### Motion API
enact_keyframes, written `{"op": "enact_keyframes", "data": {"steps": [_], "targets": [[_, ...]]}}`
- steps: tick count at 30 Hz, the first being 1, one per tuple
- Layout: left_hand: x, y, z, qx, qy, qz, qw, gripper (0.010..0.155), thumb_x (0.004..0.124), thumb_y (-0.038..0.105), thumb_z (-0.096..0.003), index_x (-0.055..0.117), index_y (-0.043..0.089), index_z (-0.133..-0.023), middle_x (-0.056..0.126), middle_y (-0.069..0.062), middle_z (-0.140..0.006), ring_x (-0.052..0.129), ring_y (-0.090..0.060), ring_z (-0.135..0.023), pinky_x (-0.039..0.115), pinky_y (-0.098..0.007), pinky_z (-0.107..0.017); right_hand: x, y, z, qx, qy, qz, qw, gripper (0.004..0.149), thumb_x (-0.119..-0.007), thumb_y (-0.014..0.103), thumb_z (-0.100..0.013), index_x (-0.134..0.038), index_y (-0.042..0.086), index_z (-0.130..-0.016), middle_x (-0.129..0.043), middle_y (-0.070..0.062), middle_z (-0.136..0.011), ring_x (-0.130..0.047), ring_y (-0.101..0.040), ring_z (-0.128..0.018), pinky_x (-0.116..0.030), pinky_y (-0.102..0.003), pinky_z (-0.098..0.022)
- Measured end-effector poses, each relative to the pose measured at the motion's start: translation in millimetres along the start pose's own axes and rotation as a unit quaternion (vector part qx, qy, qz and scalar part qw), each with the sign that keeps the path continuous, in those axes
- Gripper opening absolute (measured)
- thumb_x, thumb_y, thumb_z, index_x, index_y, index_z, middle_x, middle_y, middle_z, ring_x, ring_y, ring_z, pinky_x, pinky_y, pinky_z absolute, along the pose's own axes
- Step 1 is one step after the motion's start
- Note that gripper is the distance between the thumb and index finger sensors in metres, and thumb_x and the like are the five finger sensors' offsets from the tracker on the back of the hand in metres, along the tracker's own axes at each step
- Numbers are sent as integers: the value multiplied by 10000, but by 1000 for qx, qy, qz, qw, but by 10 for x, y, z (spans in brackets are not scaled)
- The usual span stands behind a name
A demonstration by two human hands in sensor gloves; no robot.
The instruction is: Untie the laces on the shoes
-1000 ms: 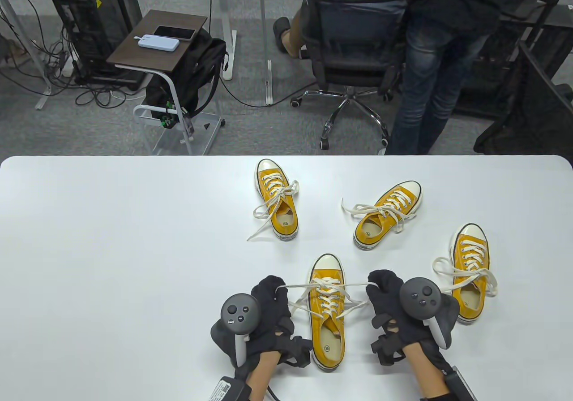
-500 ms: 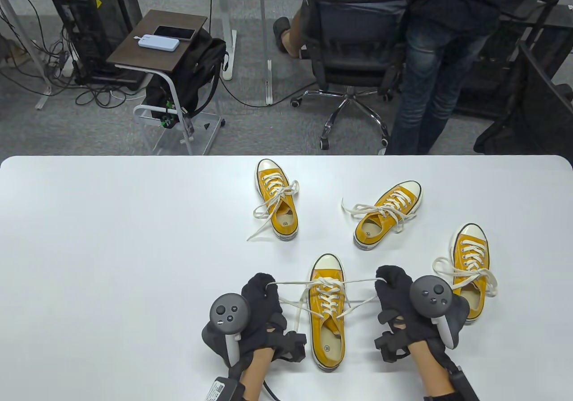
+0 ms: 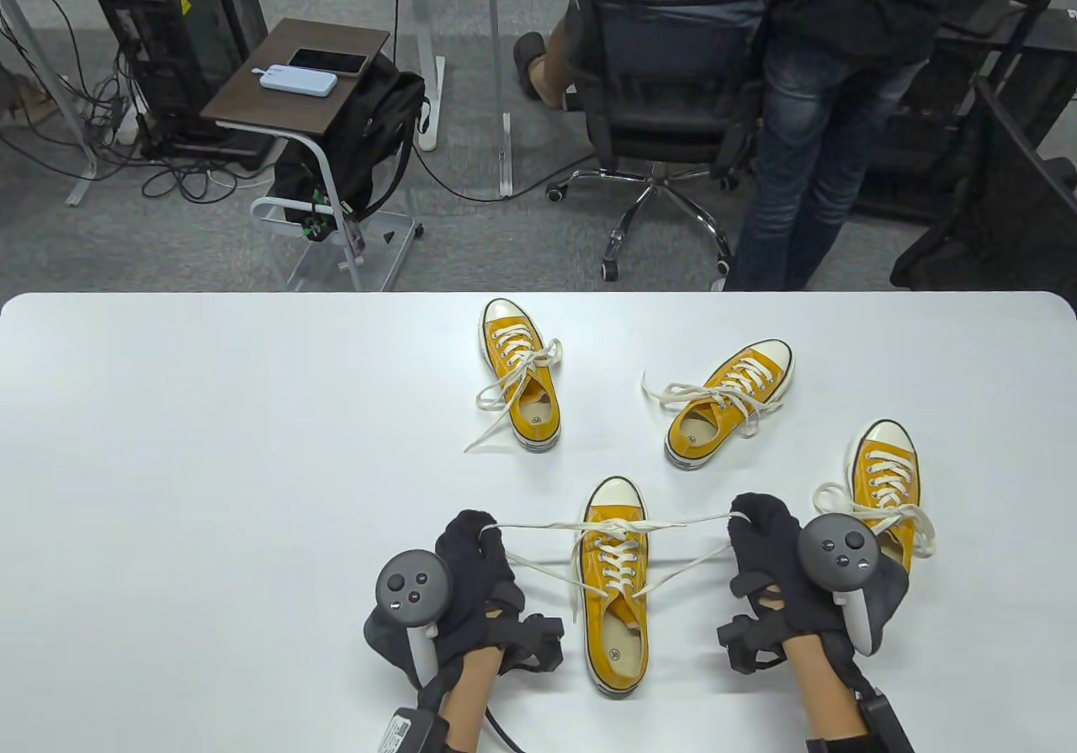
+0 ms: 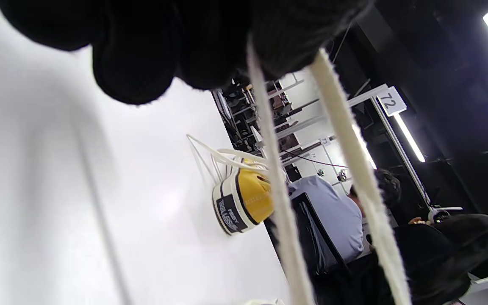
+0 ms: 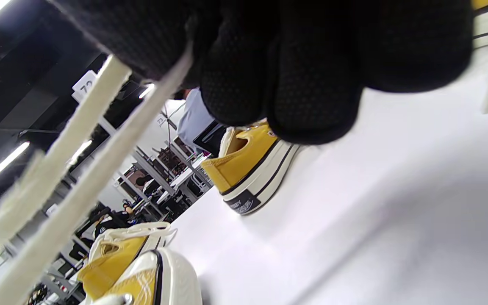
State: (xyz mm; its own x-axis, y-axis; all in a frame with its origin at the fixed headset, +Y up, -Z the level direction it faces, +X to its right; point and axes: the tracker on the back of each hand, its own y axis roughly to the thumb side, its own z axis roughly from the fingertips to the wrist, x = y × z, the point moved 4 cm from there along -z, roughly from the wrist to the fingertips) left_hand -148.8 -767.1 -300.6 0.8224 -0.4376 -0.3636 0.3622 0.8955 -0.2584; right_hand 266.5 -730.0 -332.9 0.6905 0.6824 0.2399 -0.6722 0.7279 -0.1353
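Observation:
A yellow canvas shoe (image 3: 617, 610) stands between my hands with its toe pointing away. Its cream lace (image 3: 547, 527) is stretched almost straight across the shoe's upper eyelets. My left hand (image 3: 481, 541) pinches the lace's left side, and two strands (image 4: 280, 199) run out of its curled fingers (image 4: 134, 55). My right hand (image 3: 755, 524) pinches the right side, and two strands (image 5: 74, 135) lead from its fingers (image 5: 311, 84) too. A lower strand (image 3: 681, 572) slants from each hand down toward the shoe's tongue.
Three more yellow shoes lie on the white table (image 3: 210, 450): one at the back middle (image 3: 522, 374), one tilted at the back right (image 3: 730, 400), one just beyond my right hand (image 3: 883, 475). Behind the table, a person sits on an office chair (image 3: 665, 97) and another stands.
Both hands have moved outward, the left one leftward and the right one rightward, drawing the lace out longer and tighter across the near shoe. The shoes have stayed in place.

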Motion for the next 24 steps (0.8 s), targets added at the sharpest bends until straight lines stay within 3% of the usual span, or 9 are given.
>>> {"op": "enact_keyframes", "data": {"steps": [16,24], "targets": [[-184,-61,-62,-16,29,-9,999,407,686,410,-499,788,261,-865,826,-107,-891,924,-372,-651,809,-487,-427,406,-211,-33,-34,-65,-81,994,399,-786,420,-473,-727,227,-817,-911,-132,-763,-993,-348,-470,-843,-514,-333],[-250,-7,-54,3,46,-54,997,415,692,407,-501,868,261,-847,870,-110,-859,940,-382,-617,810,-498,-404,558,-156,3,-20,-95,-97,991,406,-814,422,-460,-760,222,-809,-947,-90,-663,-1003,-320,-415,-850,-498,-306]]}}
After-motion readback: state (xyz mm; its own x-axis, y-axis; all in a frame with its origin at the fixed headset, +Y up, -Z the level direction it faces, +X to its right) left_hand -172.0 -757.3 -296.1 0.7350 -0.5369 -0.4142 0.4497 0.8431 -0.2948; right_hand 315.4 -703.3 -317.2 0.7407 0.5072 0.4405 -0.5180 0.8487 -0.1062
